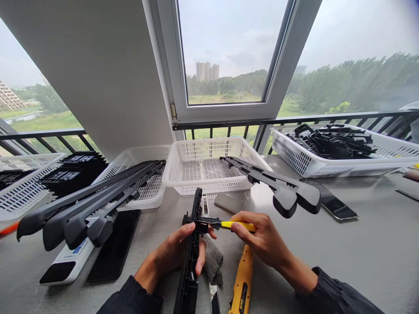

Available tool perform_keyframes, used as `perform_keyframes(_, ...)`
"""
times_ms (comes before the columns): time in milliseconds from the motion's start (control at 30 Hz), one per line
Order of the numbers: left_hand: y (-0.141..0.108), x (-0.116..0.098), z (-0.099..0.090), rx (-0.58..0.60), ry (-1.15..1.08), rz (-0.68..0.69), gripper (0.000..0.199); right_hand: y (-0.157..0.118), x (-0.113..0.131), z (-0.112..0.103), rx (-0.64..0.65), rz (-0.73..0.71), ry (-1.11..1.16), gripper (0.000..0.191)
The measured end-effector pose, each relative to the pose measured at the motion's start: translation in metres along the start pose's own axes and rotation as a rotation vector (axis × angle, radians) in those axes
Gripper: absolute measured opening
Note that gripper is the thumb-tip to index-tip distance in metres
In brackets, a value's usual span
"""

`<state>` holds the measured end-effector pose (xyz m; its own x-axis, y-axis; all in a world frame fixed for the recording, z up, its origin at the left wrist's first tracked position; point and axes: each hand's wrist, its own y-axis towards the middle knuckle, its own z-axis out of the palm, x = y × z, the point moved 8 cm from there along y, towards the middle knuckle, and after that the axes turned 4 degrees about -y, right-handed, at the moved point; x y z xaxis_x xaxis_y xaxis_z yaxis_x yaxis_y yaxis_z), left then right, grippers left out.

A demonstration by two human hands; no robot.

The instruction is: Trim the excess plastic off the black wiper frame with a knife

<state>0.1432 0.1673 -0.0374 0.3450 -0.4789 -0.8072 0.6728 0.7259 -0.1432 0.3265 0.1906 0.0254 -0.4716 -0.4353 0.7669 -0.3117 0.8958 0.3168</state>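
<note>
My left hand [176,248] is closed around a long black plastic part [187,279] with a ribbed, hollow inner side. The part stands at a slant, its far end pointing toward the baskets. In my right hand [262,237] is a slim yellow-handled tool [240,225], gripped between thumb and fingers. Its dark front end reaches left to the part beside my left thumb; the tip is hidden there. Below my hands lie a grey cloth [213,259] and a larger yellow tool [242,283] with a black inset.
Long dark plastic parts [98,200] rest across a white basket [137,152] at left; more [278,183] lean on the middle basket [209,146]. The right basket [284,150] holds black pieces. Phones [337,205] and a dark flat slab [114,248] lie on the metal table.
</note>
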Motion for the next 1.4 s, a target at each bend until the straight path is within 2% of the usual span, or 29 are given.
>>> perform_keyframes(200,0.000,0.003,-0.006,0.031,-0.041,-0.022,0.074,0.000,-0.002,0.001,0.004,0.024,-0.003,0.040)
perform_keyframes(367,0.000,-0.003,-0.010,-0.065,-0.014,0.030,0.074,0.000,-0.001,-0.002,-0.022,0.030,-0.009,0.040)
perform_keyframes(500,0.001,-0.006,-0.013,-0.130,0.015,0.036,0.065,-0.001,0.000,-0.004,-0.036,0.019,-0.029,0.039)
perform_keyframes(767,0.002,-0.006,-0.014,-0.193,0.072,0.049,0.058,-0.001,-0.002,-0.004,-0.035,0.006,-0.061,0.039)
perform_keyframes(1400,0.003,-0.006,-0.015,-0.212,0.062,0.061,0.053,-0.003,-0.008,-0.008,-0.065,0.030,-0.082,0.042)
